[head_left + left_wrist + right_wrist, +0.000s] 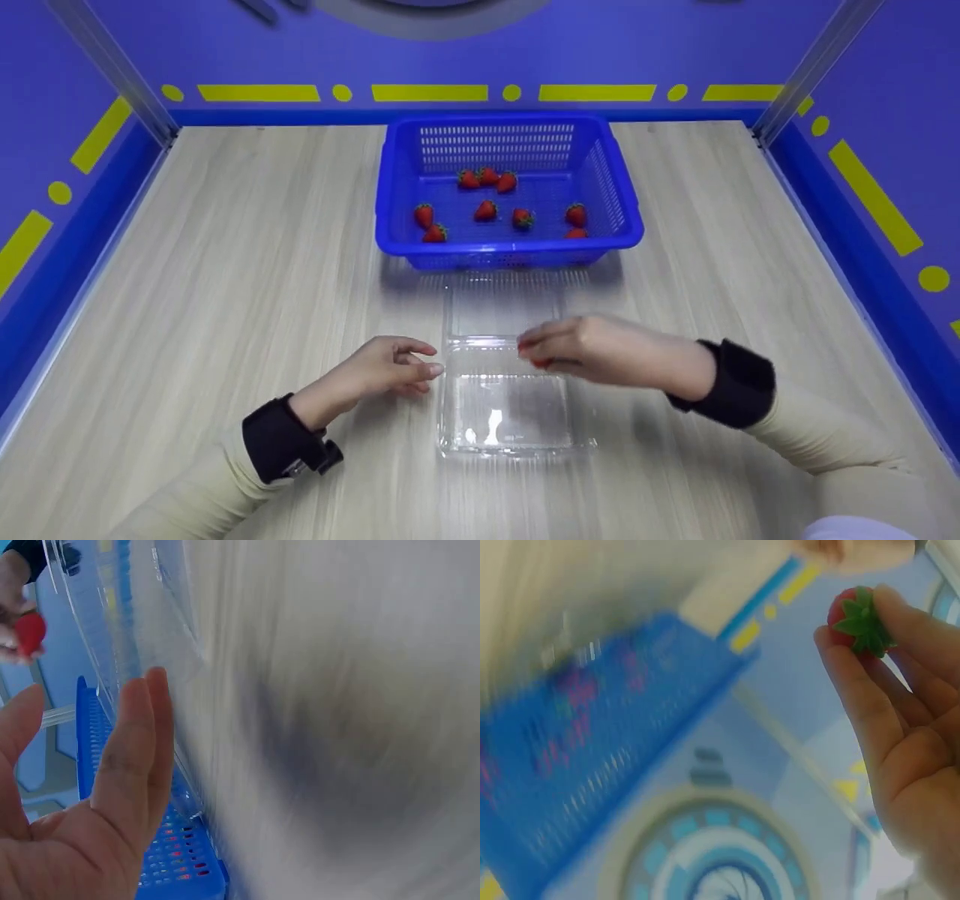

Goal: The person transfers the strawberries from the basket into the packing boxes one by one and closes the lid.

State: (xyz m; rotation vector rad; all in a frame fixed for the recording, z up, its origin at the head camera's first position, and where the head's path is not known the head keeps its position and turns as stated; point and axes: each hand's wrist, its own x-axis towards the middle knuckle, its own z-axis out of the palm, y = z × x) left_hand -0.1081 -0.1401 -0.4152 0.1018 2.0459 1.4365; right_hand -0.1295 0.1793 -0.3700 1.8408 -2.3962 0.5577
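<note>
r grip [600,349]: pinching 1 strawberry [857,620] over clear box [514,411]; l grip [390,367]: empty, loose. step: prob. mid-transfer; next likely needs lowering, release.

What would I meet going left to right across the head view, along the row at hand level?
Black band on the left wrist → left hand → clear plastic container → right hand → black band on the right wrist.

Head view: strawberry [539,363] mostly hidden by right hand [604,349]
</note>
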